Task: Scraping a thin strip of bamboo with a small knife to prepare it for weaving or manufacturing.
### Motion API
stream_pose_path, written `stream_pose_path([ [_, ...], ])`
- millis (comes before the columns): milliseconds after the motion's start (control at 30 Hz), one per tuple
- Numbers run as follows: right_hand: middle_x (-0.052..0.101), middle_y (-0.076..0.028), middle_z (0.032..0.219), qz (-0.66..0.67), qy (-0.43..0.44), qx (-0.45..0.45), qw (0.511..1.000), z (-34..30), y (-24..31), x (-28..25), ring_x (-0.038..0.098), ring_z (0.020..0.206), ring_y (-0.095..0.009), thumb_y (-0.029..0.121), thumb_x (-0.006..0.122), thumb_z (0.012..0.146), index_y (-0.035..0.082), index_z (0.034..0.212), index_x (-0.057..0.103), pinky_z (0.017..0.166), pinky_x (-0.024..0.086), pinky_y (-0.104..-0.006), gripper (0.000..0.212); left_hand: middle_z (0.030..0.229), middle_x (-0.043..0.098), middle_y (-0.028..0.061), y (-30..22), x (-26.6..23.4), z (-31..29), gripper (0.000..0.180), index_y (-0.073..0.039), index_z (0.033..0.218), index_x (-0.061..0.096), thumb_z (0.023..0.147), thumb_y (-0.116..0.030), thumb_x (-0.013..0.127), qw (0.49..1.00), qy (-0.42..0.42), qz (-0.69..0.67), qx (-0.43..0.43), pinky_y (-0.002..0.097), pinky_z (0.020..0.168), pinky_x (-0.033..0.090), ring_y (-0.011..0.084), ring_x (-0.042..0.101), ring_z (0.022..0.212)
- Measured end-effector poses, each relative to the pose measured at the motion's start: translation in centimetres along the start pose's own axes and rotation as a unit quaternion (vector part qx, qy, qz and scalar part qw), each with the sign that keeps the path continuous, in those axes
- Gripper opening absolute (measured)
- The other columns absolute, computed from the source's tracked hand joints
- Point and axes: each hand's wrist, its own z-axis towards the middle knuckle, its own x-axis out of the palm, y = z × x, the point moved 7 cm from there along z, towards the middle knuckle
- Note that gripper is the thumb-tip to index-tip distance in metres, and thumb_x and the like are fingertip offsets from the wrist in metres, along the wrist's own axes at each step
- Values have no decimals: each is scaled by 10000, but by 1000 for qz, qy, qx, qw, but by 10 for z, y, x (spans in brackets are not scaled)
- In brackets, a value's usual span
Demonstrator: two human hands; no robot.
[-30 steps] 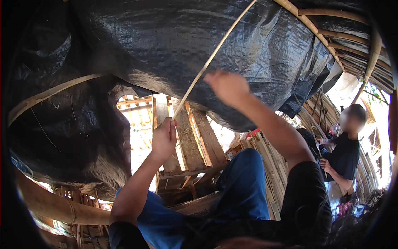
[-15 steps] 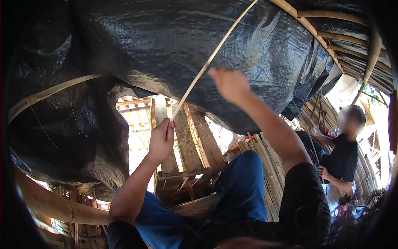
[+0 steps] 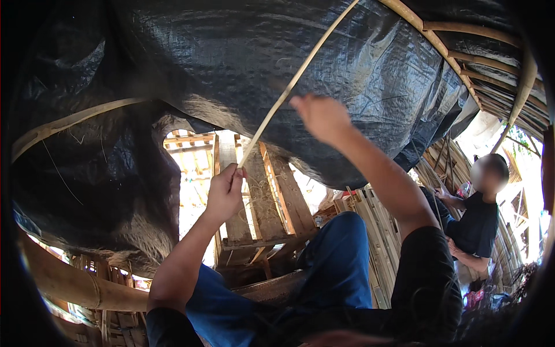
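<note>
A long, pale bamboo strip [image 3: 292, 84] runs slantwise from the upper edge down to my left hand [image 3: 224, 195]. The fingers of that hand are closed around its lower end. My right hand [image 3: 321, 117] is a closed fist just right of the strip, slightly blurred by motion. A faint dark smear shows by its thumb side, across the strip, but what the fist grips cannot be made out. Beneath the hands, thin pale shavings [image 3: 265, 199] are scattered on a rough wooden plank bench [image 3: 237, 225] in front of my knees.
Black plastic sheeting [image 3: 191, 63] hangs close behind the strip. A bamboo pole [image 3: 87, 286] crosses at lower left. Stacked bamboo slats [image 3: 378, 243] lie right of my knee. Farther right, another person [image 3: 477, 225] in a dark shirt sits before more slats, under roof poles [image 3: 430, 37].
My left hand keeps its hold on the strip, almost unmoved. The right fist stays beside the strip with only a slight shift. The other person's lower hand has moved a little.
</note>
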Motion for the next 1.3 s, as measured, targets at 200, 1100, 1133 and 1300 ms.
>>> stream_pose_path([
  [200,654,-241,784,42,14,90,995,25,-41,-22,664,780,-404,498,315,996,5,876,604,706,526,-518,584,554,374,-17,-2,-3,-1,196,-15,872,552,990,-121,437,1000,-24,-10,18,278,462,286,60,327,497],
  [1100,659,-241,853,21,-44,134,990,49,-101,-105,654,850,-396,503,281,1006,23,920,640,766,515,-510,606,568,377,-54,-25,5,-14,185,-23,859,535,989,-77,415,997,43,-65,13,235,453,270,17,332,510],
  [1133,658,-240,829,18,-48,118,992,48,-102,-106,654,826,-409,513,275,1004,22,933,637,746,522,-504,614,573,383,-56,-24,5,-16,189,-23,859,535,991,-87,415,997,47,-53,14,235,454,272,14,333,512],
  [1300,651,-233,753,-18,-37,-22,999,9,-46,-78,660,784,-401,508,282,1005,7,865,640,700,524,-510,631,577,392,-64,-24,1,-16,209,-24,853,534,999,-115,415,996,37,-75,-5,228,462,280,8,337,519],
])
